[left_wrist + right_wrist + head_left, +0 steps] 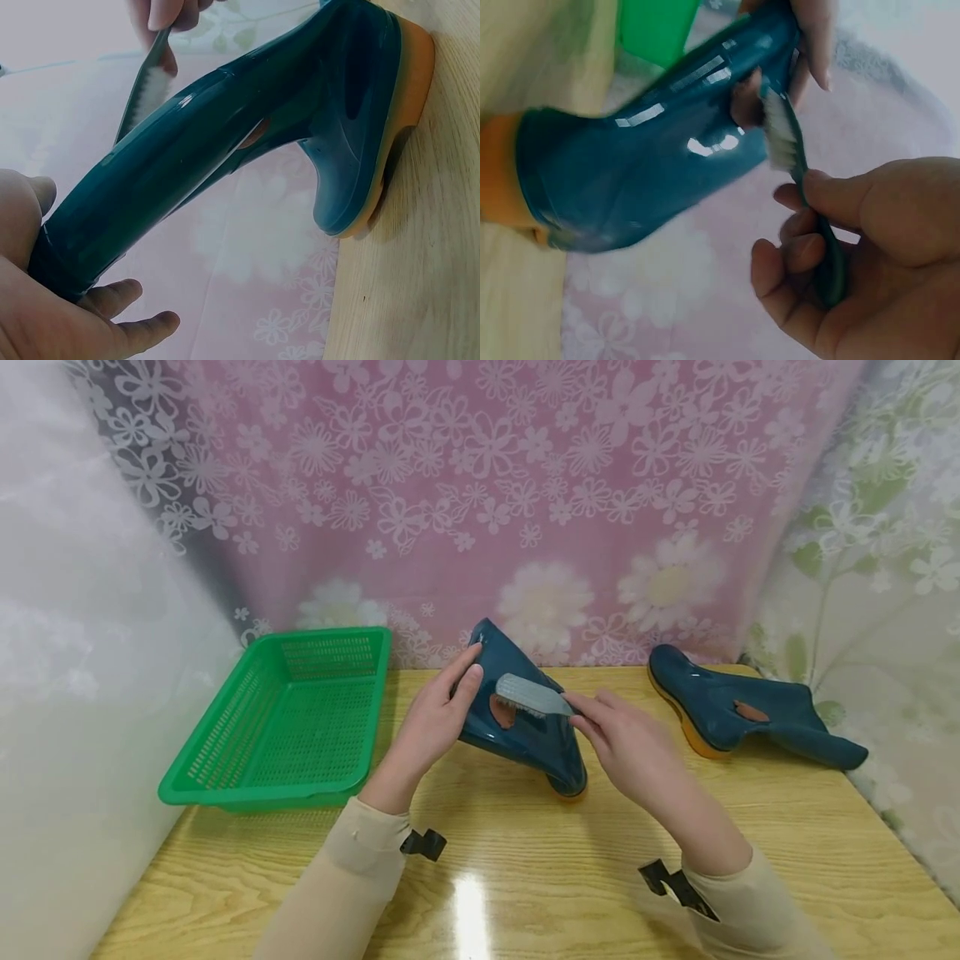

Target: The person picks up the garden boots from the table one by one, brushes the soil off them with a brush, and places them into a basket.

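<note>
Steadily, a person's left hand (438,710) grips a teal rubber boot (540,747) by the top of its shaft, thumb on one side and fingers on the other, while the right hand (626,747) pinches the handle of a scrubbing brush (534,695). The two hands are apart, on opposite sides of the boot, which leans across the middle of a wood-grain table (525,893), its orange sole (416,71) against the tabletop. The brush's pale bristles (780,135) face a brown patch (501,715) on the shaft; whether they touch it cannot be told. At right, a matching boot (712,702) lies on its side near the table's far edge. At left sits a green plastic basket (311,718) with perforated sides. Pink floral cloth (487,552) hangs behind, and beige sleeves (337,877) cover the person's forearms.
</note>
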Available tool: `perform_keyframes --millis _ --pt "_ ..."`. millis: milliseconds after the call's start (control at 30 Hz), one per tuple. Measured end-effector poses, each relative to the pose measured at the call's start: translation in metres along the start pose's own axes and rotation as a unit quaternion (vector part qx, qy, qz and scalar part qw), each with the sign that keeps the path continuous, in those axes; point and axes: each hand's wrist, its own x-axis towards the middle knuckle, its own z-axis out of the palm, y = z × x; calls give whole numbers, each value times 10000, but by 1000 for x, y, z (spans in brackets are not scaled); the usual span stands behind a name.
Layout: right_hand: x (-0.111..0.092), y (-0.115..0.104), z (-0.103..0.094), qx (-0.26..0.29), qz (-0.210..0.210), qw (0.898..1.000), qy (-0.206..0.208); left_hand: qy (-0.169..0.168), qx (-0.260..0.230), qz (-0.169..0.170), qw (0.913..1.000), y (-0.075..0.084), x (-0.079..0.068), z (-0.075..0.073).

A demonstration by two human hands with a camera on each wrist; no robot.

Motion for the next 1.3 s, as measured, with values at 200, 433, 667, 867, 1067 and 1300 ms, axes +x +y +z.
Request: perform_keyframes --millis 200,433,667,867,1067,1300 --pt "-4 9 -13 -140 104 9998 -108 -26 22 22 10000 1 0 -1" --pt "-9 16 -28 24 176 9989 -433 -65 -21 10 10000 -1 -1 -1" --pt "-9 13 -34 545 366 9971 -385 -74 -62 60 9999 0 0 -1" --pt "-3 2 -17 801 431 9958 89 -71 -49 75 9999 1 0 -1" --pt "-1 -6 -2 385 110 9991 129 -37 -19 16 10000 1 0 -1" --pt "-6 0 -12 220 -196 9990 -342 -26 10 -27 10000 0 1 -3"
